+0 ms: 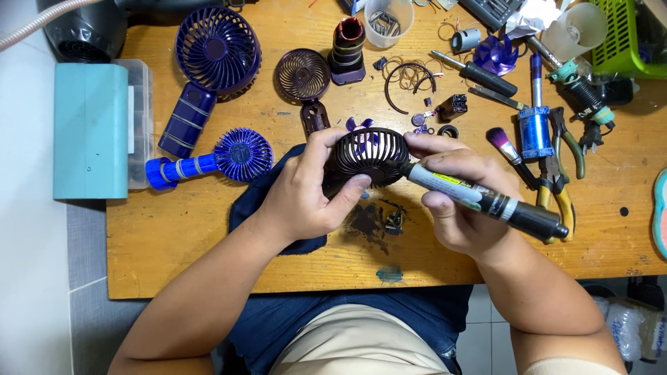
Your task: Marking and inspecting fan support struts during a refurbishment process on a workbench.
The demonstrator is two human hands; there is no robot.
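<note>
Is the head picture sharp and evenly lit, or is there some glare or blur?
Head view: even, soft light; the hands and dark fan grille look sharp; slight shine on the marker; short shadows on the wooden table; edges bend a little.

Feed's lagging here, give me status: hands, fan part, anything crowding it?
Left hand grips dark fan grille. Right hand holds marker, tip at grille. Loose small parts just beneath, on table.

Both bare forearms rise from the lower corners of the frame and meet at its centre; the left hand curls palm-inward, thumb stretched rightward, its grip closed; the right hand is fisted, knuckles up, forefinger extended leftward toward the left fingertips.
</note>
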